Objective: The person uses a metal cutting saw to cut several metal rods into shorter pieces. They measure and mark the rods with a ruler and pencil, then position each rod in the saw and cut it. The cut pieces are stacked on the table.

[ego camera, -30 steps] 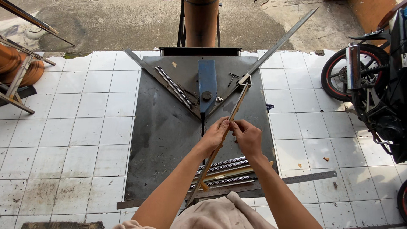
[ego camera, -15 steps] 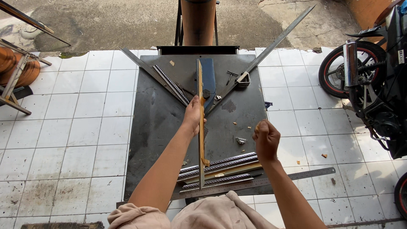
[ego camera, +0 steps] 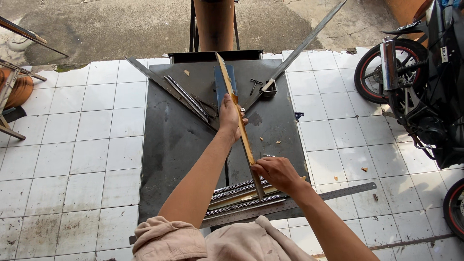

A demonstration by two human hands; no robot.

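While the tiled floor (ego camera: pixel 87 145) is spread on all sides, a dark metal table (ego camera: pixel 169 145) is seen at the centre, and a parked motorcycle (ego camera: pixel 420 92) stands well to the right of both grips. A long wooden strip (ego camera: pixel 239 121) is held lengthwise over the table, its far end reaching beyond the left grip towards a blue block (ego camera: pixel 221 79) and two angled metal bars (ego camera: pixel 299 48) that converge there. The left hand (ego camera: pixel 229 116) is closed around the strip's middle; the right hand (ego camera: pixel 275 173) is pinched on its near end, nearer the body. Just below the right grip, ribbed steel rods (ego camera: pixel 237 191) and a long steel ruler (ego camera: pixel 338 193) are laid across the table's near edge. Small wood chips (ego camera: pixel 270 141) lie scattered between the two grips and to their right.

Judgement on risk: the strip is thin and is supported only at two points, so bending or snapping is considered possible if it is pressed down unevenly. A slip of the left grip towards the blue block could bring fingers against metal edges. The loose rods below the right grip could be knocked and rolled off.
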